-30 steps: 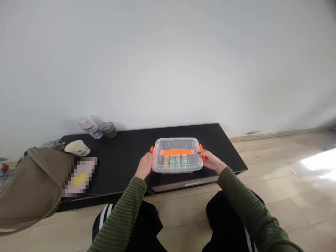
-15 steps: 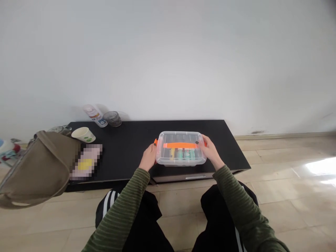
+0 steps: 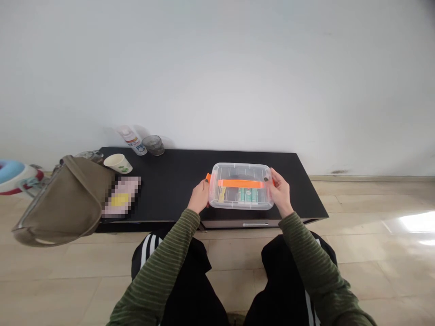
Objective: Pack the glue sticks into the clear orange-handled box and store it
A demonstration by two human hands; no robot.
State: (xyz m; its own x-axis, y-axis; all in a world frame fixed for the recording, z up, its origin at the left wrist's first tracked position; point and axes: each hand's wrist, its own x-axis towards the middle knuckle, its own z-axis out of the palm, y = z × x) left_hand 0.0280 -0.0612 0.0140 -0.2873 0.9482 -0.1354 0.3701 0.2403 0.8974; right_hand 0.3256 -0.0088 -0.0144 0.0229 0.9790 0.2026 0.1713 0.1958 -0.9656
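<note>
A clear plastic storage box (image 3: 241,172) with an orange carrying handle (image 3: 241,184) is between my two hands over the front part of the black cabinet. Its lid is on, and through it I see several green cylinders (image 3: 248,195) and a small yellow item (image 3: 222,194). My left hand (image 3: 200,194) grips the left side, beside an orange latch (image 3: 208,177) that sticks out. On the opposite side, my right hand (image 3: 280,191) holds the edge, its thumb on the lid and its fingers partly hidden. Whether the base touches the cabinet I cannot tell.
The low black cabinet (image 3: 183,167) stands against a white wall. On its left are a spray can (image 3: 133,141), a dark glass (image 3: 154,145), a paper cup (image 3: 118,163), a blurred pink packet (image 3: 125,188) and a brown bag (image 3: 73,194). A drawer handle (image 3: 255,224) faces my knees.
The whole view has shifted slightly, moving the scene right and up. My right thumb lies nearer the lid's right edge. The box's front wall shows less; both hands remain on it.
</note>
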